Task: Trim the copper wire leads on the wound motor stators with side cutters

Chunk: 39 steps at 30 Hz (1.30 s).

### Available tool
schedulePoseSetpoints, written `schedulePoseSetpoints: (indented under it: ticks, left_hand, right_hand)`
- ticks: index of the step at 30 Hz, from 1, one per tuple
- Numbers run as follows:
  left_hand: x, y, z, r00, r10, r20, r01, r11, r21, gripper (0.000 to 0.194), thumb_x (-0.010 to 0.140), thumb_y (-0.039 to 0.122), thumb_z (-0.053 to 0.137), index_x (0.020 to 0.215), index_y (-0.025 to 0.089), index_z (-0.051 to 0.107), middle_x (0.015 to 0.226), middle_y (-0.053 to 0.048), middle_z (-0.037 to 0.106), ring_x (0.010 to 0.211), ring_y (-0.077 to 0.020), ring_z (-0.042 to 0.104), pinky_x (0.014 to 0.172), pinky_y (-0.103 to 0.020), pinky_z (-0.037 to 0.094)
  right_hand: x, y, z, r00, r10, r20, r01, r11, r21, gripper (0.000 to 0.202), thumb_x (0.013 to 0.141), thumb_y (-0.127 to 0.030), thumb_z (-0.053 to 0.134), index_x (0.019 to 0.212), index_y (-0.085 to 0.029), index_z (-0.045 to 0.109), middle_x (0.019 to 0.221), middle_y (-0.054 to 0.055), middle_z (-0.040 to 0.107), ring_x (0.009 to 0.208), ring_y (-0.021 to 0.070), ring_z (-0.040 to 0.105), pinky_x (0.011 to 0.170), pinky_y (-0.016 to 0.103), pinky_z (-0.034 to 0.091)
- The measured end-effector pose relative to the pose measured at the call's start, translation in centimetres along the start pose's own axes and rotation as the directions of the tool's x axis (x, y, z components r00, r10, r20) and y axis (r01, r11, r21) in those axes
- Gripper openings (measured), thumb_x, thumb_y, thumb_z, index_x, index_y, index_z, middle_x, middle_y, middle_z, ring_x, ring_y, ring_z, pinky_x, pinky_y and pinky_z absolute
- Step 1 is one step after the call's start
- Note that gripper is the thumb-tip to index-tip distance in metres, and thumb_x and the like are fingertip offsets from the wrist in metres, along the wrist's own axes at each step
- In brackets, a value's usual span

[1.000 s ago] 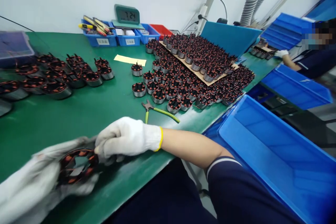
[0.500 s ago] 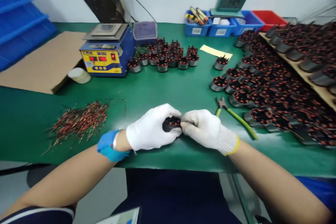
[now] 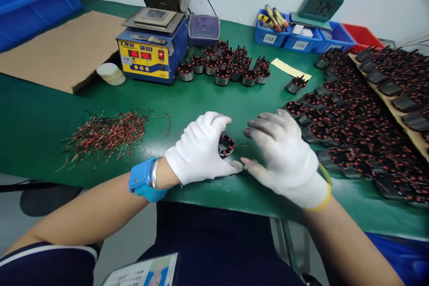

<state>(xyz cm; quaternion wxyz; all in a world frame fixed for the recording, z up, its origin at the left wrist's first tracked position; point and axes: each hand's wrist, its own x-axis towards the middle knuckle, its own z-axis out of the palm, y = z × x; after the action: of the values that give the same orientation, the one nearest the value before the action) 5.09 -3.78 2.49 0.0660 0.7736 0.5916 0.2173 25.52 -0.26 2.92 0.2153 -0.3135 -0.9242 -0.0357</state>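
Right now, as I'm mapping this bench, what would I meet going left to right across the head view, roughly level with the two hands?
Pile of short reddish wires → left hand → wound ring within its curve → right hand → crowded wound parts.

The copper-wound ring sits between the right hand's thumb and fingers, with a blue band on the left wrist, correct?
Wrong hand: the head view shows the copper-wound ring between the thumb and fingers of the left hand. The blue band is on the left wrist, as stated.
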Motion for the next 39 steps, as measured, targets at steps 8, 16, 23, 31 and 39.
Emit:
schedulePoseSetpoints:
  ticks: [8, 16, 23, 31, 39]
  left_hand:
    - [0.3, -0.7, -0.2, 0.976, 0.085, 0.202, -0.069, 0.994, -0.081, 0.035, 0.079, 0.039, 0.06, 0.108, 0.019, 0.058, 0.103, -0.004, 0.063, 0.094, -0.0227, 0.061, 0.081, -0.036, 0.05]
    - [0.5, -0.8, -0.4, 0.965, -0.045, 0.26, 0.067, 0.995, -0.077, 0.018, 0.072, 0.037, 0.057, 0.082, 0.022, 0.06, 0.089, -0.002, 0.062, 0.083, -0.0225, 0.058, 0.072, -0.037, 0.048]
    - [0.9, -1.2, -0.5, 0.934, -0.098, 0.344, 0.175, 0.964, -0.2, 0.014, 0.073, 0.031, 0.055, 0.079, 0.024, 0.065, 0.082, 0.0, 0.066, 0.078, -0.0192, 0.061, 0.072, -0.033, 0.047]
    - [1.4, -1.7, -0.5, 0.937, -0.057, 0.343, 0.153, 0.954, -0.259, 0.023, 0.084, 0.035, 0.049, 0.081, 0.022, 0.067, 0.083, -0.002, 0.069, 0.084, -0.0203, 0.062, 0.074, -0.032, 0.044]
    - [1.6, -1.9, -0.4, 0.921, -0.091, 0.378, 0.234, 0.905, -0.354, 0.022, 0.085, 0.034, 0.05, 0.078, 0.02, 0.066, 0.067, 0.0, 0.066, 0.062, -0.015, 0.057, 0.06, -0.026, 0.041]
  right_hand:
    - [0.6, -0.5, 1.4, 0.937, 0.047, 0.347, 0.056, 0.958, -0.28, 0.02, 0.089, -0.02, 0.047, 0.084, -0.02, 0.067, 0.086, 0.006, 0.069, 0.083, 0.021, 0.059, 0.102, 0.043, 0.038]
    - [-6.2, 2.4, -0.3, 0.888, 0.459, 0.028, -0.419, 0.834, -0.36, 0.066, 0.085, -0.058, 0.051, 0.125, -0.006, 0.055, 0.123, 0.023, 0.057, 0.115, 0.038, 0.051, 0.094, 0.049, 0.042]
    - [-6.5, -0.3, 0.9, 0.896, 0.398, 0.198, -0.337, 0.899, -0.279, 0.074, 0.079, -0.056, 0.054, 0.135, -0.008, 0.046, 0.146, 0.023, 0.034, 0.131, 0.0399, 0.035, 0.105, 0.053, 0.033]
    - [-8.4, 1.8, -0.2, 0.814, 0.517, 0.264, -0.414, 0.836, -0.36, 0.085, 0.077, -0.06, 0.057, 0.14, -0.005, 0.04, 0.141, 0.026, 0.039, 0.128, 0.0418, 0.039, 0.1, 0.053, 0.04]
    - [-7.0, 1.2, -2.4, 0.806, 0.461, 0.372, -0.193, 0.798, -0.571, 0.04, 0.089, -0.034, 0.044, 0.12, -0.012, 0.057, 0.096, 0.017, 0.063, 0.074, 0.0311, 0.06, 0.054, 0.039, 0.046]
